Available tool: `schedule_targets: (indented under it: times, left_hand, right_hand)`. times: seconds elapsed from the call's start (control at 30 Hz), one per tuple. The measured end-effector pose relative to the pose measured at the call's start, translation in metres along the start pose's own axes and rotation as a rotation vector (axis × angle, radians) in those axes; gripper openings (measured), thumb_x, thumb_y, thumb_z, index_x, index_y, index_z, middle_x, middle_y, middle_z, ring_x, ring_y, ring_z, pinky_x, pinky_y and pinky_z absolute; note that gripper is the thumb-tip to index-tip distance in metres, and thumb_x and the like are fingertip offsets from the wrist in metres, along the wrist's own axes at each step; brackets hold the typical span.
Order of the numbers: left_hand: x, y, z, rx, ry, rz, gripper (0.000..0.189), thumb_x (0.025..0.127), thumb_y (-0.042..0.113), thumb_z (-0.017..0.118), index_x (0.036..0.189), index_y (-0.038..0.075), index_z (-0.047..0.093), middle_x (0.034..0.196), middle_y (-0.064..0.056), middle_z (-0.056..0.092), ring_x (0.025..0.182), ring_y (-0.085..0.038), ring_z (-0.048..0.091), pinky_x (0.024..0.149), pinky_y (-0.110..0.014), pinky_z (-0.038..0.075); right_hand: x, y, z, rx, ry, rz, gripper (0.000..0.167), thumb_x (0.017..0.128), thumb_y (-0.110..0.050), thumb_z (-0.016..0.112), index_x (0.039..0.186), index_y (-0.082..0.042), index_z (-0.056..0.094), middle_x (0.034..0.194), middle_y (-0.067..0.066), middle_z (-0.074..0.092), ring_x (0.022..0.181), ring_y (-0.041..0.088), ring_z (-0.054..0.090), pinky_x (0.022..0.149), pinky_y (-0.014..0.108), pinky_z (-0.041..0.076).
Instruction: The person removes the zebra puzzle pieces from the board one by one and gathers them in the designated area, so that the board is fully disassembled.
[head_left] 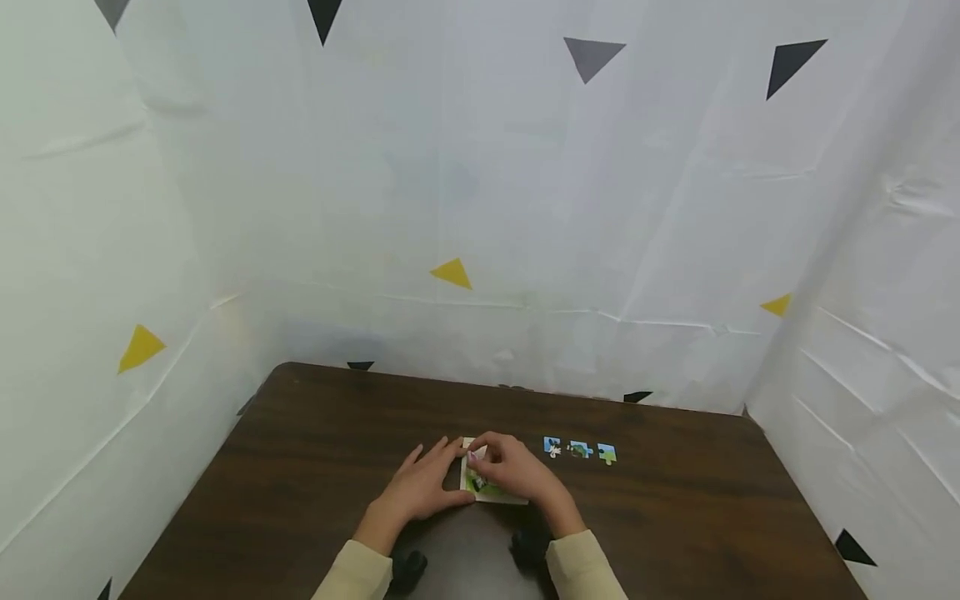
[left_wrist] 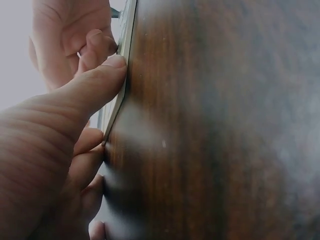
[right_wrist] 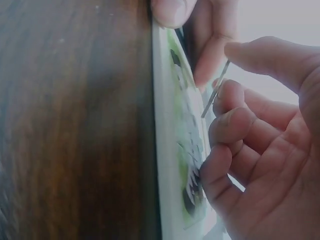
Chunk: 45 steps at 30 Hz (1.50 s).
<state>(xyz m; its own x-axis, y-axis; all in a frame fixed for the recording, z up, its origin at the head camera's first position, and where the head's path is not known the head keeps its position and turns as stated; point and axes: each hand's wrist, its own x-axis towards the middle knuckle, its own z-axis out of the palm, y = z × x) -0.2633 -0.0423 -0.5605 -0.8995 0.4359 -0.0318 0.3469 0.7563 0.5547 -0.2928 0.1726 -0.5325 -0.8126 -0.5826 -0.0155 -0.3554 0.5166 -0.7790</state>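
Note:
A small puzzle board (head_left: pixel 502 499) with a pale rim and a green and white picture lies flat on the table. My left hand (head_left: pixel 423 486) rests at its left side with fingers spread, the thumb on the near corner and the index finger at the far left. Over the board, my right hand (head_left: pixel 519 468) pinches a thin puzzle piece (right_wrist: pixel 215 91) between thumb and fingers. That piece is tilted, seen edge-on in the right wrist view, close over the board's upper left. Both hands hide parts of the picture.
Right of the board lie three loose puzzle pieces in a row: a blue and white one (head_left: pixel 552 447), a middle one (head_left: pixel 580 449) and a green and blue one (head_left: pixel 607 453). The dark wooden table (head_left: pixel 690 500) ends at white sheet walls (head_left: pixel 510 167).

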Motion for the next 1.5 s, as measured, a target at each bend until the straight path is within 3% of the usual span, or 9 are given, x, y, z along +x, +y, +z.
schedule_targets:
  times: [0.2,0.43,0.6,1.0,1.5]
  left_hand:
    - [0.004,0.004,-0.002,-0.012,-0.009,0.004,0.088,0.084,0.066,0.064,0.154,0.021,0.035,0.158,-0.002,0.031,0.148,-0.024,0.020,0.118,-0.056,0.006]
    - [0.010,0.006,0.001,-0.023,-0.004,-0.013,0.085,0.083,0.063,0.068,0.150,0.018,0.041,0.158,-0.005,0.031,0.147,-0.027,0.022,0.117,-0.057,0.008]
    - [0.015,0.005,0.003,-0.023,0.012,0.001,0.086,0.083,0.062,0.069,0.150,0.017,0.041,0.158,-0.006,0.030,0.147,-0.028,0.022,0.117,-0.057,0.008]
    - [0.012,-0.007,0.000,-0.010,0.032,-0.024,0.084,0.082,0.061,0.070,0.149,0.018,0.042,0.158,-0.005,0.030,0.147,-0.028,0.022,0.117,-0.058,0.009]
    - [0.011,-0.005,-0.001,-0.025,0.014,-0.026,0.084,0.083,0.059,0.071,0.149,0.017,0.042,0.159,-0.005,0.030,0.147,-0.029,0.021,0.117,-0.058,0.008]
  right_hand:
    - [-0.008,-0.001,-0.012,-0.027,0.058,0.019,0.033,0.100,-0.034,0.058,0.125,-0.012,0.063,0.075,0.003,0.060,0.057,0.014,0.050,0.049,0.029,0.044]
    - [-0.030,-0.002,-0.032,-0.016,0.111,0.023,0.033,0.099,-0.030,0.061,0.124,-0.008,0.062,0.076,0.008,0.058,0.059,0.015,0.049,0.052,0.030,0.044]
    - [-0.048,0.007,-0.047,-0.049,0.164,0.088,0.031,0.096,-0.027,0.066,0.121,-0.009,0.063,0.074,0.005,0.054,0.058,0.013,0.045,0.050,0.028,0.041]
    - [-0.053,0.028,-0.060,-0.242,0.120,0.204,0.027,0.093,-0.019,0.070,0.113,-0.002,0.065,0.073,0.002,0.054,0.060,0.015,0.047,0.052,0.032,0.042]
    - [-0.069,0.047,-0.073,-0.182,0.139,0.283,0.029,0.086,-0.015,0.075,0.107,-0.001,0.062,0.069,0.003,0.053,0.058,0.015,0.048,0.053,0.032,0.041]
